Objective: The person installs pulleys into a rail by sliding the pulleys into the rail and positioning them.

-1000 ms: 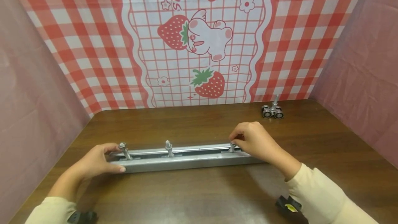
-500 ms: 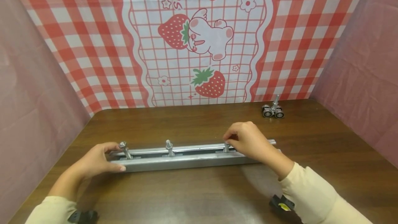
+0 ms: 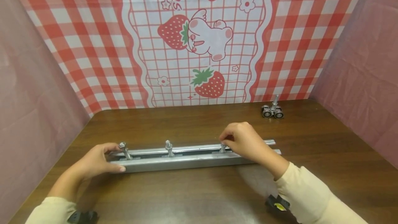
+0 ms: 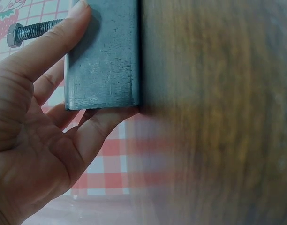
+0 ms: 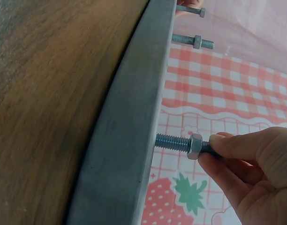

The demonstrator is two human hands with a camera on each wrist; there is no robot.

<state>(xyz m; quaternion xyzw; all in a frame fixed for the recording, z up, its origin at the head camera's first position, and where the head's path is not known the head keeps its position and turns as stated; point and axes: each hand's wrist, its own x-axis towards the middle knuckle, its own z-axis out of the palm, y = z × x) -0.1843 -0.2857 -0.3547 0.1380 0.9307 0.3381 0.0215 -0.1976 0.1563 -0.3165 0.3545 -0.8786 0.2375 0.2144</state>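
Note:
A grey metal channel rail (image 3: 192, 164) lies across the table, its slot facing up and three bolts standing out of it. My left hand (image 3: 96, 160) grips the rail's left end, thumb on the near side and fingers round the end and far side. Close by that hand leans the left bolt (image 3: 125, 150). The middle bolt (image 3: 169, 148) carries a nut and stands apart from both hands. My right hand (image 3: 244, 141) pinches the tip of the right bolt (image 5: 174, 142) between thumb and fingers, just above its nut (image 5: 195, 146).
A small four-wheeled trolley (image 3: 272, 111) with an upright bolt stands at the back right of the wooden table (image 3: 186, 199). A checked strawberry cloth (image 3: 202, 44) hangs behind, with pink cloth at both sides.
My right hand has slid the right bolt leftward along the rail's slot, uncovering the rail's right end. The left hand has kept its place on the rail.

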